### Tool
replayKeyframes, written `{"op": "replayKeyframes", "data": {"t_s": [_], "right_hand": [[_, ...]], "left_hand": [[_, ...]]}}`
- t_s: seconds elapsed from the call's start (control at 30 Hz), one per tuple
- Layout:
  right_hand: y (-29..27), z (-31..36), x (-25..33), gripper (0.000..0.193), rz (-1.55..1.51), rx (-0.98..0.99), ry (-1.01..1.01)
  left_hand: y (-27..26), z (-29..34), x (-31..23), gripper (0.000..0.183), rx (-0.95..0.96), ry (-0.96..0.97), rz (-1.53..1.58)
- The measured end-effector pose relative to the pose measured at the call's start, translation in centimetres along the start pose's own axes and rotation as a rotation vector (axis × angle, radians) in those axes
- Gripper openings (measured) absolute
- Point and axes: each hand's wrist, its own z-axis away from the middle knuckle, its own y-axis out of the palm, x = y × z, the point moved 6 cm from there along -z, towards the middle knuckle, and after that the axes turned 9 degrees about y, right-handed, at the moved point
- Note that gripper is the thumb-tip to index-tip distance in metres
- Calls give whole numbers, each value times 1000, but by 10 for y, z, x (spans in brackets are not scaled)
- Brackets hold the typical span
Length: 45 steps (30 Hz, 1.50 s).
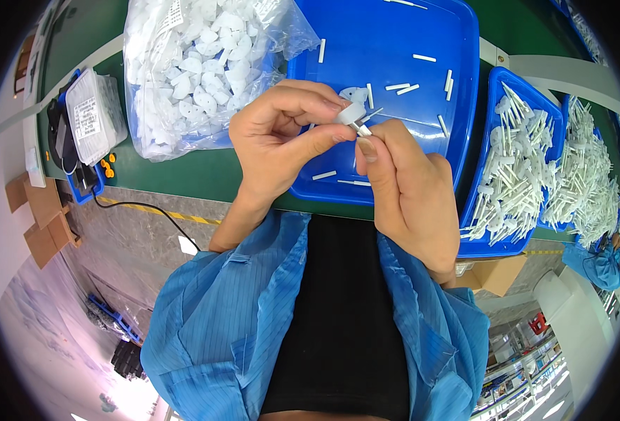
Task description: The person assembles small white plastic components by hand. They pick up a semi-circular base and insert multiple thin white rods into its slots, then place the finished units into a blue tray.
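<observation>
Over the near part of a blue tray (387, 42), both my hands meet. Between thumb and fingertips my left hand (271, 140) pinches a small white plastic disc-like piece (353, 112). My right hand (412, 189) is closed at its fingertips on a short white rod (364, 131), whose upper end is against the underside of that piece. Whether the rod sits inside it, I cannot tell. Just behind my fingers another flat white plastic piece (355, 93) lies in the tray. Several loose white rods (424, 57) are scattered across the tray floor.
A clear bag (212, 77) full of white flat pieces stands left of the tray. To the right, blue bins hold heaps of white pieces with rods (510, 172). A clear plastic box (96, 112) and orange bits (108, 167) sit far left. A black cable (148, 207) hangs off the table.
</observation>
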Motion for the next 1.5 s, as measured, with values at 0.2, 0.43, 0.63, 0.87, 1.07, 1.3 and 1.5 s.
{"op": "replayKeyframes", "data": {"t_s": [0.2, 0.43, 0.63, 0.87, 1.07, 1.3, 1.5], "right_hand": [[5, 1, 3, 8, -61, 75, -49], [9, 0, -4, 12, -471, 175, 76], [3, 14, 21, 12, 95, -328, -412], [9, 19, 13, 13, 97, -329, -448], [6, 12, -11, 13, -86, -229, -369], [8, 10, -18, 20, -17, -191, -348], [3, 7, -15, 26, 182, -103, -250]], "left_hand": [[6, -11, -4, 22, 121, 14, 158], [13, -13, -15, 21, 117, 86, -34], [20, -15, -33, 17, 225, 236, -337], [25, -12, -36, 17, 225, 281, -215], [28, -9, -33, 33, 120, 368, -278], [26, -25, -32, 47, 376, 278, -391], [11, -23, -27, 37, 363, 121, -363]]}}
